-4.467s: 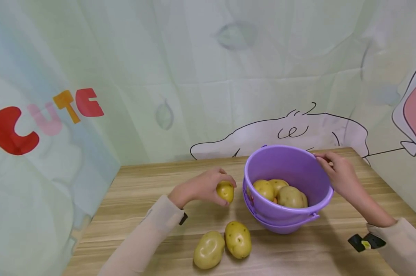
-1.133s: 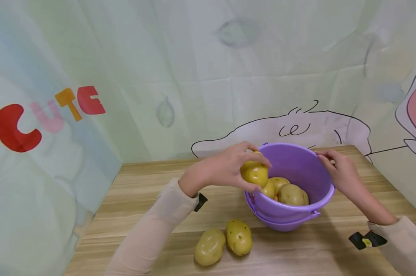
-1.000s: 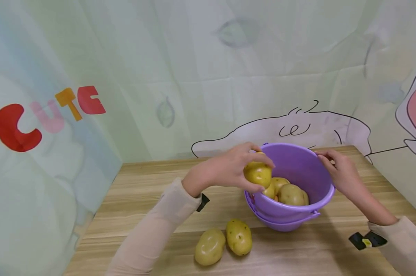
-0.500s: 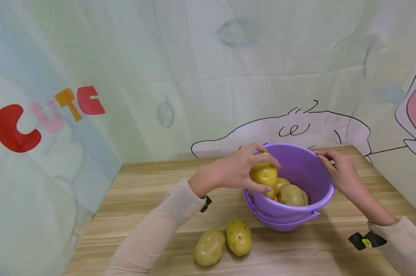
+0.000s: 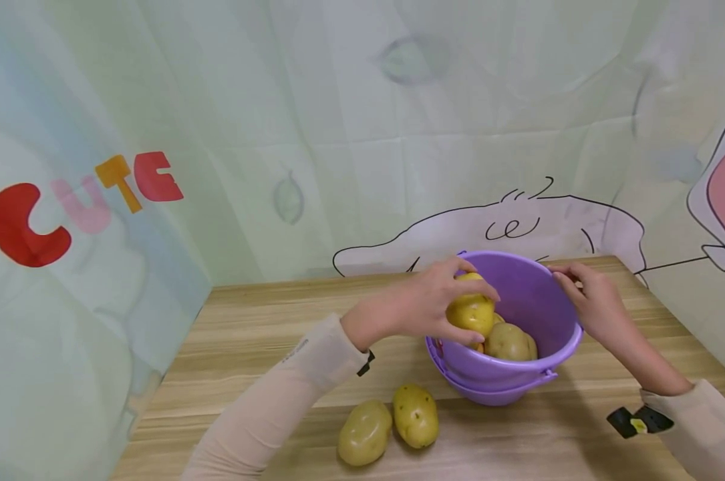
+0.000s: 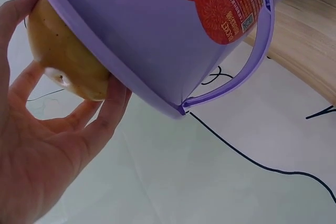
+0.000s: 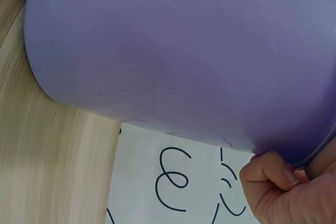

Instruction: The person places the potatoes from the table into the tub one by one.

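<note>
My left hand (image 5: 431,300) grips a yellow potato (image 5: 472,312) over the left side of a purple bucket (image 5: 554,314). In the left wrist view, thumb and fingers curve round the held potato (image 6: 63,51) at the bucket's rim. Several potatoes lie inside the bucket, a paler one (image 5: 509,342) in front; the held potato and hand hide part of them. My right hand (image 5: 599,300) pinches the bucket's rim on the right. In the right wrist view, the right hand's curled fingers (image 7: 270,174) meet the rim at the lower right.
Two more potatoes, a pale one (image 5: 365,433) and a yellower one (image 5: 415,415), lie on the wooden table (image 5: 254,334) in front of the bucket. The bucket's handle (image 6: 257,51) hangs down its side. A printed cloth (image 5: 248,133) stands behind the table.
My left hand has lifted the potato from the table beside the bucket, carried it right over the rim, and lowered it slightly. The right hand keeps its place on the rim.
</note>
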Available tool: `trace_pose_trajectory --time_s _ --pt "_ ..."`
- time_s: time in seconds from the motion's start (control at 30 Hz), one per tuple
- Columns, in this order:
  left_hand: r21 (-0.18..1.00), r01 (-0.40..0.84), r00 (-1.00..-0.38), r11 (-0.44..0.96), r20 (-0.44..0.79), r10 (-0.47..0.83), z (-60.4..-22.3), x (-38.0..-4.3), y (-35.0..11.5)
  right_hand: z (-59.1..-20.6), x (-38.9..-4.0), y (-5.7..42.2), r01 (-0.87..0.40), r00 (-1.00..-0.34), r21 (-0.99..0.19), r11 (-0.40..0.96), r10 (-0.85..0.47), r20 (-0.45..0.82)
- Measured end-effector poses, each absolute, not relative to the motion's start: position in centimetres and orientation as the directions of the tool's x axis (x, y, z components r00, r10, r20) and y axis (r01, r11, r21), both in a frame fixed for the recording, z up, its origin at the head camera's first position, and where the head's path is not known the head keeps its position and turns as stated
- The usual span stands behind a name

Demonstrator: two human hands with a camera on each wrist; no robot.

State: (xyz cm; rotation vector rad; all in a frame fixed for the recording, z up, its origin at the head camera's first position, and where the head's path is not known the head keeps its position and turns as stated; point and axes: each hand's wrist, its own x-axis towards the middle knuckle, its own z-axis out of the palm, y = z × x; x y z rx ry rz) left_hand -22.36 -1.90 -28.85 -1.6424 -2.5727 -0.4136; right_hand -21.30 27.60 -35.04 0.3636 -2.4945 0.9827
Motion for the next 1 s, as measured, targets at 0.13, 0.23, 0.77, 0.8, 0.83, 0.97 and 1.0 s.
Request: trace_pose_trajectory --time_s 0.13,0.23,0.77,0.8,0.83,0.97,1.0 --pt "0.166 0.908 -0.415 0.385 0.231 0.880 -28.75 -22.29 -1.64 -35.10 -21.33 27.64 -0.391 -0.872 -0.582 0.713 -0.085 0.482" --pt "0.179 0.905 -0.421 0.385 0.252 0.872 -28.53 -22.21 -1.53 -35.11 -21.33 27.65 -0.386 -0.875 -0.581 0.716 -0.085 0.476" --pt "0.204 0.917 -0.389 0.342 0.276 0.879 -28.63 -22.15 -1.70 -35.21 -21.37 27.56 -0.384 -0.878 -0.584 0.715 -0.088 0.470" --pt "0.203 0.918 -0.388 0.341 0.279 0.879 -28.61 -22.14 -1.75 -35.20 -21.36 27.57 -0.384 -0.878 -0.584 0.715 -0.088 0.470" --pt "0.201 0.919 -0.386 0.339 0.281 0.879 -28.58 -22.11 -1.81 -35.19 -21.35 27.59 -0.385 -0.877 -0.583 0.716 -0.089 0.472" --pt "0.190 0.920 -0.386 0.343 0.281 0.879 -28.49 -21.99 -2.13 -35.12 -21.24 27.62 -0.383 -0.880 -0.583 0.716 -0.092 0.465" --pt "0.188 0.920 -0.386 0.344 0.282 0.878 -28.47 -21.96 -2.24 -35.10 -21.21 27.63 -0.381 -0.882 -0.584 0.717 -0.091 0.463"
